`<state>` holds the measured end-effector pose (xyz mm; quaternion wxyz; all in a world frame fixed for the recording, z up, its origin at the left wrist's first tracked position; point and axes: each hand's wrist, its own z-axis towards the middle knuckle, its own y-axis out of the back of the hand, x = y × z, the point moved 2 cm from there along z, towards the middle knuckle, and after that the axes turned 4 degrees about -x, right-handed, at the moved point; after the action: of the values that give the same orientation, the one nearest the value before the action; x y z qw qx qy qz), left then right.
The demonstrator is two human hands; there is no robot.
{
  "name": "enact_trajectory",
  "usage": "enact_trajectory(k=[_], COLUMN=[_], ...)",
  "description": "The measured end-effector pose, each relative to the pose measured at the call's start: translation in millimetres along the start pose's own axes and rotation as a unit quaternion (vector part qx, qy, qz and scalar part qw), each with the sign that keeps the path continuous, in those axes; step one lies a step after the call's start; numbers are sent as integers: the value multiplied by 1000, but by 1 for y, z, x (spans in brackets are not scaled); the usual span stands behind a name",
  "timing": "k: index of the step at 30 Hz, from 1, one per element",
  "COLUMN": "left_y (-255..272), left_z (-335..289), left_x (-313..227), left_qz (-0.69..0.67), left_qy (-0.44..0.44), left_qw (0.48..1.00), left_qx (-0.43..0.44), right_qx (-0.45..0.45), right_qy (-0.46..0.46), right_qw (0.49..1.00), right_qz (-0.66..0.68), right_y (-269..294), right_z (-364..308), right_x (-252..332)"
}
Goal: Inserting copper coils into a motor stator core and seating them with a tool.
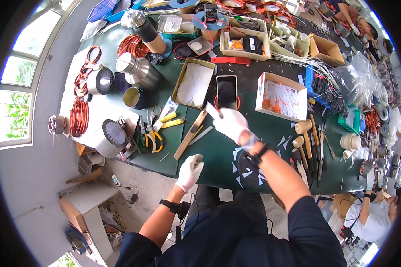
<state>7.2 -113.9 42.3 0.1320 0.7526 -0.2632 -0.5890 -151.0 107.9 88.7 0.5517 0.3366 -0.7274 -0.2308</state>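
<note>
My right hand point(231, 125), in a white glove, reaches over the green table with its fingers closed on a white paper slip point(213, 111). Just beyond it a smartphone point(227, 91) with a dark screen lies between a tray of white sheets point(194, 84) and a cardboard box of white and orange slips point(281, 95). My left hand point(190, 172), also gloved, is held at the table's front edge, fingers loosely bent and nothing visible in them. Nearest to it lie a wooden stick point(190, 135) and a pale flat strip point(201, 135).
Scissors and pliers point(152, 135) lie left of the stick. White triangular pieces surround a dark round disc point(249, 167). Mallets point(303, 127) and long tools are at the right. A steel flask point(138, 71), wound motor stators point(113, 133) and copper coils point(79, 116) stand left. Other people work far right.
</note>
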Motion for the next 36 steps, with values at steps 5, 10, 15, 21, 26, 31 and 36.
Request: enact_trajectory(k=[5, 10, 15, 21, 26, 31, 36], left_y=[-8, -4, -47, -87, -113, -112, -82], left_z=[22, 29, 50, 55, 68, 78, 59], left_x=[-6, 14, -20, -46, -55, -62, -78], left_qz=[5, -53, -30, 27, 60, 77, 144], left_qy=[-38, -11, -29, -61, -51, -35, -20], left_qw=[999, 998, 996, 988, 987, 990, 987], left_qx=[-27, -22, 73, 139, 140, 112, 70], right_qx=[-79, -93, -145, -220, -130, -127, -126], right_qy=[44, 81, -57, -239, -285, -280, -292], right_qw=[996, 987, 988, 894, 891, 920, 944], right_qz=[-5, 105, -8, -308, -328, -242, -87], right_y=[-25, -20, 36, 105, 113, 121, 138], right_z=[89, -9, -165, -285, -275, -271, -282], right_x=[28, 18, -129, -291, -335, -342, -285])
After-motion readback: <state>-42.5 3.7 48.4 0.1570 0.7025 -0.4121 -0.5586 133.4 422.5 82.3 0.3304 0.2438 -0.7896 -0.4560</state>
